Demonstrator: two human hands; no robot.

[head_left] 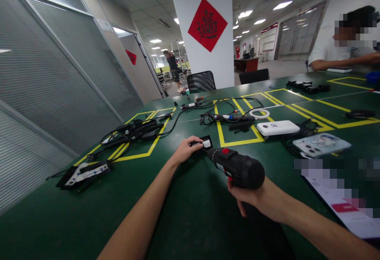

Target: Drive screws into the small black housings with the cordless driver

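My right hand (247, 194) grips a black cordless drill (234, 167) with red switches. Its chuck points away and to the left, and the tip reaches a small black part (207, 138) with a white piece on it. Whether the bit touches that part I cannot tell. My left hand (188, 149) is closed on the left side of the same part, fingers and thumb pressed to it, holding it at the green table top (184, 220).
Bundled black cables (136, 131) lie to the left, near a black-and-white device (87, 173). On the right are a white power bank (278, 128), a phone in a clear case (322, 145), a white ring (259, 113) and papers (341, 204). A person (350, 50) sits across at far right.
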